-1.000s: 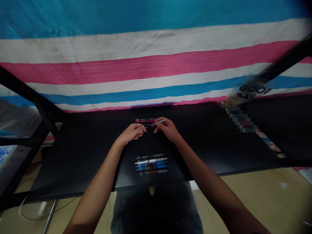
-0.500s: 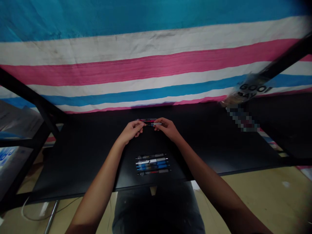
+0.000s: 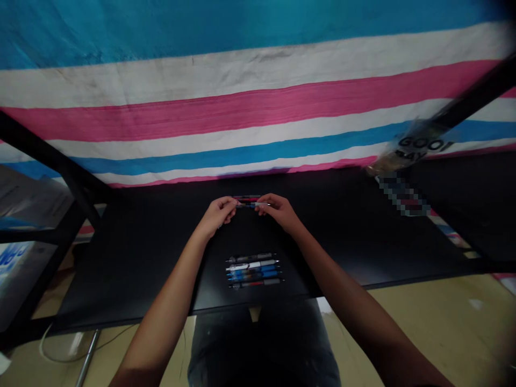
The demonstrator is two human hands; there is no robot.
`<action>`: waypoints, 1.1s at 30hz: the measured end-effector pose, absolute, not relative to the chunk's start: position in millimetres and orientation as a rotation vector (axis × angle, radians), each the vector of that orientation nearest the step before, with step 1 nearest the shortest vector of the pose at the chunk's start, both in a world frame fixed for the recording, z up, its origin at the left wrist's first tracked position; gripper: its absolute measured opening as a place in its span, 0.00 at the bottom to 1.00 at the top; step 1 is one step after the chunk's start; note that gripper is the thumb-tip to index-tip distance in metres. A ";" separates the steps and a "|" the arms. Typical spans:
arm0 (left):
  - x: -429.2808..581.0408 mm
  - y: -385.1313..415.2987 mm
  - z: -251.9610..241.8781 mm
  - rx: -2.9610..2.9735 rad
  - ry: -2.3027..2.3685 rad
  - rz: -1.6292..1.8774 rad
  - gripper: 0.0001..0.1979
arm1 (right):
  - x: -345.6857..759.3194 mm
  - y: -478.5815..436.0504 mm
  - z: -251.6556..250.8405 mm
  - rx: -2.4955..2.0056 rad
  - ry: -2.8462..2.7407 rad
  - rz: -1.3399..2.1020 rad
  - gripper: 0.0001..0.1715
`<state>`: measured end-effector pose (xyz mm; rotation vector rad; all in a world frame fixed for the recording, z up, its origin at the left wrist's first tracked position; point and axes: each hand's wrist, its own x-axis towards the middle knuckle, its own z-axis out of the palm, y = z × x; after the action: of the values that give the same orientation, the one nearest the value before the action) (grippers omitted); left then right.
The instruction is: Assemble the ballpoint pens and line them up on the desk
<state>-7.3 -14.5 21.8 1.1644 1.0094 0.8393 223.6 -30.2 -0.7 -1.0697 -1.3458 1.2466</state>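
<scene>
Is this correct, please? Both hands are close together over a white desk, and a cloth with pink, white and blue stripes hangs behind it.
No, one thing is wrong: the desk is black, not white, as the head view shows. The rest stands: the left hand and right hand are close together over it, and the cloth with pink, white and blue stripes hangs behind it.

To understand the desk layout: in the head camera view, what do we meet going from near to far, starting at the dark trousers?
Dark trousers, straight front edge of the black desk, five slim pens lying side by side, left hand and right hand, wide pink, white and blue striped cloth
</scene>
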 end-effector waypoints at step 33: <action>-17.4 -5.5 15.2 1.194 1.118 0.998 0.15 | 224.9 -29.2 0.2 -1.064 -1.295 1.262 0.17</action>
<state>-17.4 -5.5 15.2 1.1944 1.1183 0.9983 224.9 -29.2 0.2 -1.0635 -1.2953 1.2616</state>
